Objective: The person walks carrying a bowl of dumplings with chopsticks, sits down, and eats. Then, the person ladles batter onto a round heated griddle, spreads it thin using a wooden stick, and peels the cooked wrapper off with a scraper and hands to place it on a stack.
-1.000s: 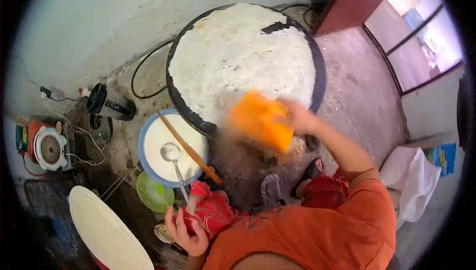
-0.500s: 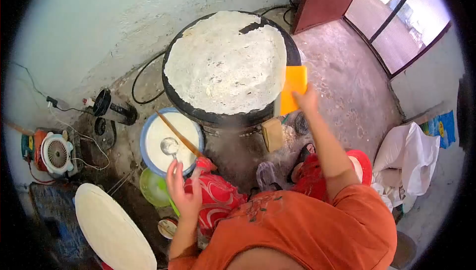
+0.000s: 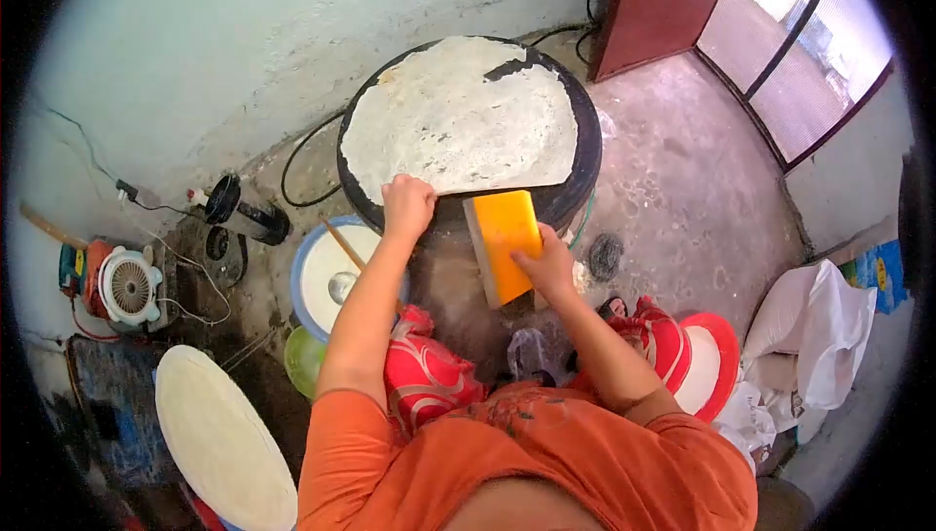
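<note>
A wide, thin pale flatbread (image 3: 463, 121) covers most of the round black griddle (image 3: 587, 156). Its near edge now runs straight, and a strip of dark griddle shows in front of it. My left hand (image 3: 408, 204) is closed on that near edge, at the left; the fingertips are partly hidden. In my right hand (image 3: 548, 266) is a yellow scraper (image 3: 509, 243) with a pale straight blade, held just in front of the griddle's rim. Left of my left forearm, a blue-rimmed basin (image 3: 300, 282) of white batter holds a ladle (image 3: 341, 285) and a wooden stick (image 3: 341, 241).
A large pile of round flatbreads (image 3: 224, 438) lies at the lower left. Nearby are a small fan (image 3: 129, 285) and a green bowl (image 3: 304, 360). On the right stand a red basin (image 3: 723, 355) and white sacks (image 3: 809, 326). A black cable (image 3: 292, 165) loops beside the griddle.
My left hand moved from above the batter basin to the flatbread's near edge, which has lifted or folded back. My right hand brought the scraper left and nearer, off the griddle's right side.
</note>
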Action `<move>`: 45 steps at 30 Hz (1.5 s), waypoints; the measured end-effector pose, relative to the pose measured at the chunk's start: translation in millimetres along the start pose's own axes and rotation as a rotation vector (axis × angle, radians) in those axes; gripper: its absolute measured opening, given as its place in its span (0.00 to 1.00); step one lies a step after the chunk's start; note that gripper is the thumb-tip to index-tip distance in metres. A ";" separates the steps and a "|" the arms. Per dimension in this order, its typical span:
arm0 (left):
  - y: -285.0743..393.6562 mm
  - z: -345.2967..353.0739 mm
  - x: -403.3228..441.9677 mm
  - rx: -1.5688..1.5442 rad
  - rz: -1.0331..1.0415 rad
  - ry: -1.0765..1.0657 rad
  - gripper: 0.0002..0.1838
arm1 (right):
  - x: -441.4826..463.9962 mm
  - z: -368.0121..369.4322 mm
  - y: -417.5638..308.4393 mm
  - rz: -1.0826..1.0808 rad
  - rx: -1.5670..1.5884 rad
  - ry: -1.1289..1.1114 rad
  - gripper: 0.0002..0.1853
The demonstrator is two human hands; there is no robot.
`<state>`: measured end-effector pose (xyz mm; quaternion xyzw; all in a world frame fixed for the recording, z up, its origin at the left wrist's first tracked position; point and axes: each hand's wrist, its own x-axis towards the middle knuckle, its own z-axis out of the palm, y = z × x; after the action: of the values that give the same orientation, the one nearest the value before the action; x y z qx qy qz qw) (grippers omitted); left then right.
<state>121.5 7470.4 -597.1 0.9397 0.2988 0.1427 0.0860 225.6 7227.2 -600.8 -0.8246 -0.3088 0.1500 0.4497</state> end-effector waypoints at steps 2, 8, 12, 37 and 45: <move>2.9 -20.2 12.1 -0.060 0.070 0.170 0.04 | -2.7 3.0 1.0 0.042 -0.046 -0.058 0.27; 31.9 -79.4 22.1 0.065 0.338 0.475 0.09 | -3.8 -12.2 -27.5 -0.019 -0.128 -0.222 0.29; 33.5 -68.4 -15.4 0.100 0.368 0.479 0.10 | -6.3 -9.9 -34.1 0.005 -0.237 -0.518 0.32; -108.5 -243.1 -61.0 -0.436 -0.139 0.392 0.09 | 39.2 -0.1 -167.1 -0.527 -0.090 -0.041 0.39; -135.6 -382.8 -187.0 -0.404 0.125 0.507 0.04 | 88.0 53.4 -334.1 -0.848 -0.200 0.102 0.35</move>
<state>-219.6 7499.5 -309.5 0.8546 0.2182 0.4334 0.1848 139.7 7453.8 -348.9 -0.6706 -0.6104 -0.1195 0.4043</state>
